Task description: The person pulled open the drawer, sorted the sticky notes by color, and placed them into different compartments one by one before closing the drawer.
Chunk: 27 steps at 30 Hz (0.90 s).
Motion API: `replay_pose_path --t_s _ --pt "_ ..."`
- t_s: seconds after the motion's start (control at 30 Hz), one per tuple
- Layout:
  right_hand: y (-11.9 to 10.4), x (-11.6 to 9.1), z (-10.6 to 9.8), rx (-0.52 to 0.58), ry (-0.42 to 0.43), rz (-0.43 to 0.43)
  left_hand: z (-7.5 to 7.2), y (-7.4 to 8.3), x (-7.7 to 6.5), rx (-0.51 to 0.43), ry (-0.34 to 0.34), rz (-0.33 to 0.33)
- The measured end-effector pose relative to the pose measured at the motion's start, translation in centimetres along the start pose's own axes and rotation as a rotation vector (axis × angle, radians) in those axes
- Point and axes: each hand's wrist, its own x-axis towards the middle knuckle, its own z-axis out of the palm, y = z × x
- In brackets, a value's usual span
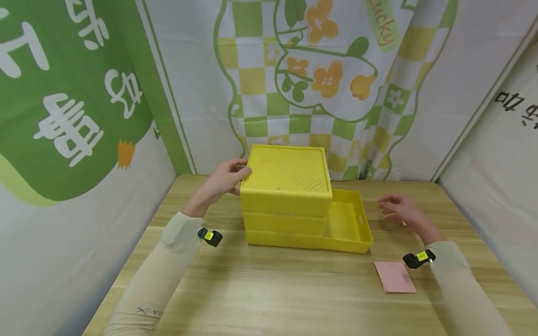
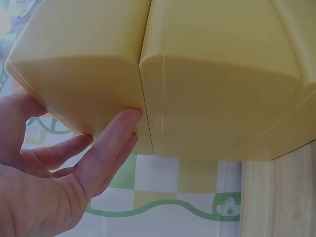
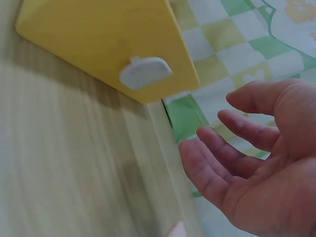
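A yellow drawer box of stacked tiers stands on the table, its bottom drawer pulled out to the right; the part of the drawer in sight holds nothing. My left hand rests against the box's left side, thumb at the top edge. In the left wrist view, the fingertips of this left hand touch the side wall with fingers fairly straight. My right hand hovers right of the drawer, apart from it, with loosely bent fingers and nothing held. The right wrist view shows a white handle on the drawer's front.
A square pink paper pad lies on the wooden table near the right forearm. Something small and pale, too small to identify, lies under the right hand. Printed curtains hang behind the table and at both sides.
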Motion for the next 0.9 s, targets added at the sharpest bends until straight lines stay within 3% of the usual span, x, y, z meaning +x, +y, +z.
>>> replay_pose_path --t_s 0.2,0.43,0.67,0.9 --pt "-0.3 -0.5 -2.3 -0.195 0.013 -0.015 0.2 0.0 0.1 0.015 -0.014 0.022" --pt "0.5 -0.7 -5.4 -0.426 0.066 0.033 0.4 0.2 0.1 0.004 -0.008 0.011" --pt "1.5 -0.5 -7.0 -0.471 0.073 0.15 0.3 0.1 0.0 -0.007 -0.001 0.008" --pt "2.9 0.1 -7.9 -0.496 0.053 0.215 0.3 -0.1 -0.1 -0.005 0.001 -0.005"
